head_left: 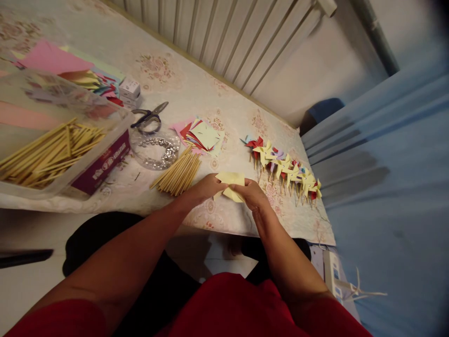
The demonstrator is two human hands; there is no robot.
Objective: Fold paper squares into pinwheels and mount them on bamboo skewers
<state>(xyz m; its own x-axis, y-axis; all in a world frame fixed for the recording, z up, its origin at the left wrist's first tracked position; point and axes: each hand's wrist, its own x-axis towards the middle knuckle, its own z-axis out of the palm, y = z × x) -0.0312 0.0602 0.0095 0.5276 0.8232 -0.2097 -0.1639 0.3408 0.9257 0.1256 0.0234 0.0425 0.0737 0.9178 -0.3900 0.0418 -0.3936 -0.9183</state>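
**Both hands pinching a yellow paper piece at the table edge**

Surface: table (217, 100) under a pale floral cloth, pushed up against a white ribbed radiator (228, 37). Blue fabric (386, 178) fills the 3 o'clock side of the view. White power strip (332, 271) on the floor at 5 o'clock.

Hands: both forearms come in from 6 o'clock and meet at the near table edge, centre frame. Left hand (205, 188) is palm down with its fingertips closed on the left edge of the yellow paper (229, 179). Right hand (253, 194) is clenched on the paper's right side, thumb on top. The paper is partly folded and sits between the two hands, just above the cloth.

Around them:
- Loose bundle of wooden sticks (178, 174) just beside the left hand at 9 o'clock.
- Round clear dish of silver pins (156, 149) at 10 o'clock, with scissors (149, 117) behind it.
- Stack of coloured paper squares (204, 135) at 12 o'clock.
- Row of finished pinwheels (286, 167) at 2 o'clock.
- Clear plastic box (101, 124) holding more sticks, far 9 o'clock.
- Small white carton (129, 88) at 11 o'clock.

Writing: the maroon label on the box has pale characters, too blurred to read. Print on the carton is unreadable too.
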